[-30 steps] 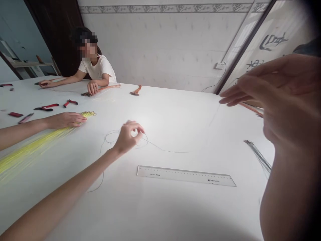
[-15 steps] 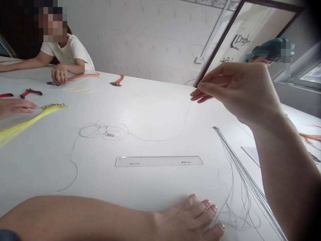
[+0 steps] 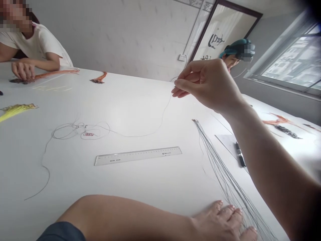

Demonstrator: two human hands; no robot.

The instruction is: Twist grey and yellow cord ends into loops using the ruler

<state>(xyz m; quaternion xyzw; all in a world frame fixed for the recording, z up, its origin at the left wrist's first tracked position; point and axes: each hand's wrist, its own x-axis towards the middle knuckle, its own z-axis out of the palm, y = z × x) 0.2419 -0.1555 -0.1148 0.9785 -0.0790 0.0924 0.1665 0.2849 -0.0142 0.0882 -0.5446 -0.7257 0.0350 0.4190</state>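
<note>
My right hand (image 3: 208, 87) is raised above the white table (image 3: 130, 100), fingers pinched on the end of a thin grey wire (image 3: 140, 134). The wire hangs down from the pinch and runs left into loose loops (image 3: 75, 129) on the table. My left hand (image 3: 223, 221) lies flat at the near edge, fingers spread on a bundle of thin grey wires (image 3: 225, 177) that fans out towards it. A clear ruler (image 3: 137, 155) lies between the loops and my left arm.
A black pen (image 3: 240, 154) rests on a sheet at the right. Yellow wires (image 3: 15, 109) lie at the left edge, orange wire bundles (image 3: 99, 77) at the back. One person sits at the far left, another behind my right hand. More orange wires (image 3: 278, 120) lie far right.
My left hand left the loops and came down flat on the grey wire bundle at the near edge. My right hand closed on the wire's end. The view swung right.
</note>
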